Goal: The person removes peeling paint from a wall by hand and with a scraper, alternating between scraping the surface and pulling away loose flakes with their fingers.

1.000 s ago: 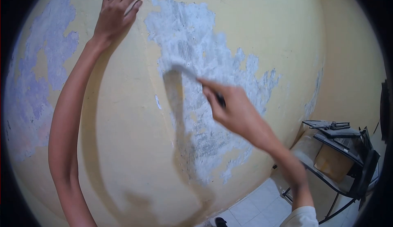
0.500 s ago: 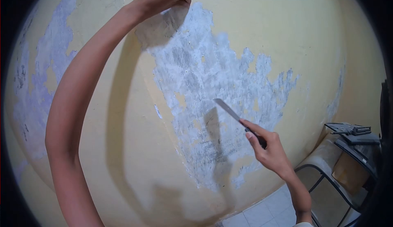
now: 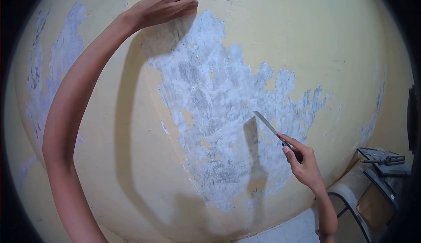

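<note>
My right hand (image 3: 305,166) grips the dark handle of a knife (image 3: 267,122) with a long, narrow metal blade. Its blade slants up and left over the grey-white bare patch (image 3: 210,94) of the wall, where the yellow paint is gone. High on the left, my left hand (image 3: 169,8) is raised with its fingers curled together at the top edge of that patch. What those fingers hold, if anything, is hidden. Ragged edges of yellow paint (image 3: 307,32) surround the patch, and small yellow flecks show within it.
Another peeled area (image 3: 66,46), pale lilac, lies on the wall at the left. At lower right stands a chair-like piece of furniture (image 3: 351,188) with a dark frame, with dark flat items (image 3: 386,159) stacked on it. White floor tiles (image 3: 285,232) show at the bottom.
The view has shifted a little. My right hand with the knife has moved right and slightly down across the bare patch. My left hand stays high by the patch's top edge, fingers still curled.
</note>
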Tool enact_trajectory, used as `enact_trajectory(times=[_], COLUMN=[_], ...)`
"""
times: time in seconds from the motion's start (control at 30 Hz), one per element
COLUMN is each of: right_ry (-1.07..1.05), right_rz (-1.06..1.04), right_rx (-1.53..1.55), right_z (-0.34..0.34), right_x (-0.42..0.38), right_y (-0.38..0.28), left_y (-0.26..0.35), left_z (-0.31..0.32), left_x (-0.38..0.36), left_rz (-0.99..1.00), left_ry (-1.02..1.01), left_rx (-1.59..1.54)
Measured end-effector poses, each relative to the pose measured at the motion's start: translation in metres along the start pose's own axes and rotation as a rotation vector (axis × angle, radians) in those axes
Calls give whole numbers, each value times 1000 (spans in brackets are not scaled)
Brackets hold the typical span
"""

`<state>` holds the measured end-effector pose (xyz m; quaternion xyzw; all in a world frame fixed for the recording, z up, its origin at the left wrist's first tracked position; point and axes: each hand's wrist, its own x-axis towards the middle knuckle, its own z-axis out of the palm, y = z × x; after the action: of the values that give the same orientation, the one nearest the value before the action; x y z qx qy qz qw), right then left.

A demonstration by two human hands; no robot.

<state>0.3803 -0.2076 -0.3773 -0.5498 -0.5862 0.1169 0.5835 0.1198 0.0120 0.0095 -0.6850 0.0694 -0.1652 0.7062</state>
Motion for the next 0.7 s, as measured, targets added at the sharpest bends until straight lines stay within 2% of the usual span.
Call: enact_trajectory(times=[0.23, 0.3, 0.4, 0.5, 0.7], right_ry=[-58, -60, -68, -85, -94], right_rz=[-20, -21, -14, -28, -48], right_rx=[32, 49, 76, 73, 87], right_z=[8, 9, 6, 3, 3], right_x=[14, 15, 18, 22, 23], right_y=[7, 11, 17, 22, 28], left_y=[0, 4, 8, 13, 18], left_z=[-7, -13, -25, -26, -34], left_x=[4, 5, 14, 18, 29], left_rz=[93, 59, 139, 50, 74], left_ry=[-44, -172, -75, -181, -278], left_rx=[47, 54, 35, 32, 90])
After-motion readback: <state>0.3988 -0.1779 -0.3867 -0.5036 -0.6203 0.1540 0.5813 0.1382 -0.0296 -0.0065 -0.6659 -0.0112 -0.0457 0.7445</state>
